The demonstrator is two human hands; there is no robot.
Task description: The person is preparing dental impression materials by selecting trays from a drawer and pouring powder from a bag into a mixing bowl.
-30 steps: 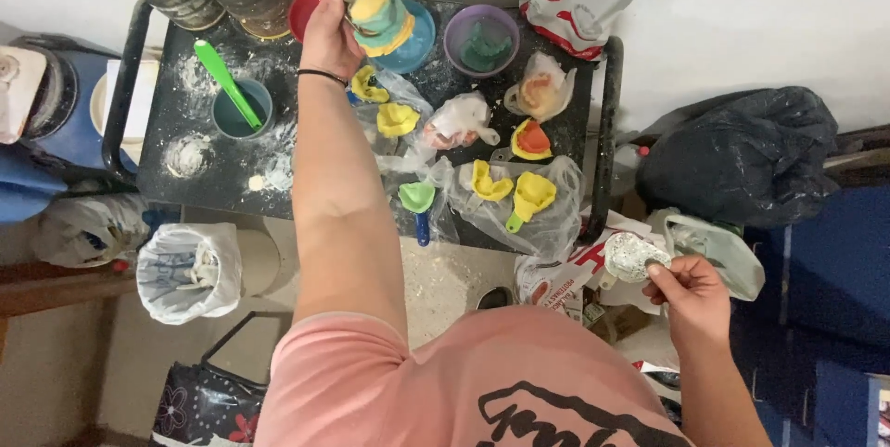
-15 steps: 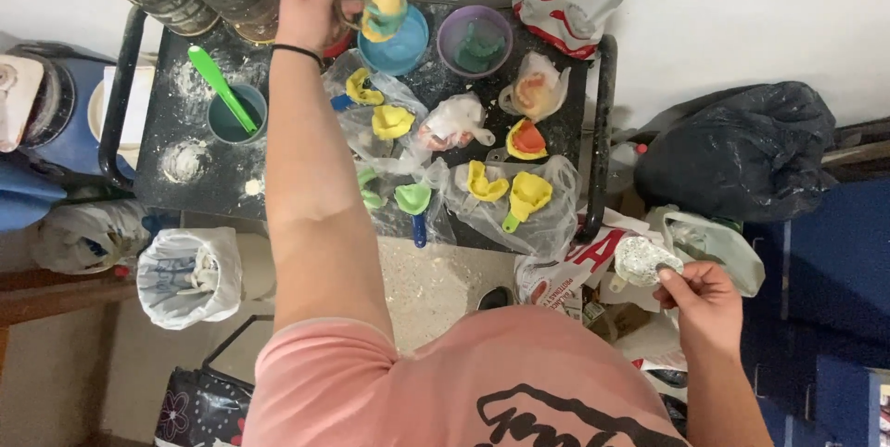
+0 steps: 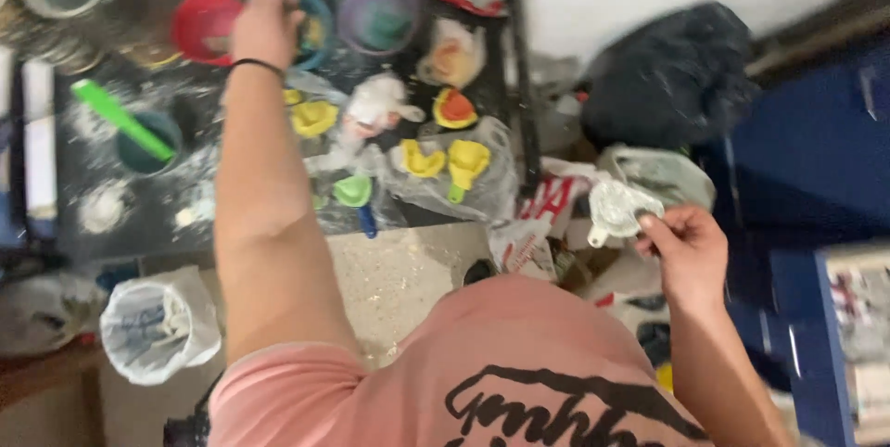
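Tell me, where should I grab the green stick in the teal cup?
Probably the green stick's upper end, coming from the upper left. It leans that way out of the teal cup, so that end is free, while the lower end sits inside the cup.

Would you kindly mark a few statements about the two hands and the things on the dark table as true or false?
1. The left hand reaches to the bowls at the far edge of the table. True.
2. The right hand is empty. False: it holds a whitish tray.
3. A green stick rests in a teal cup. True.
4. The left wrist is bare. False: it wears a thin black band.
5. A red bowl lies beside the left hand. True.
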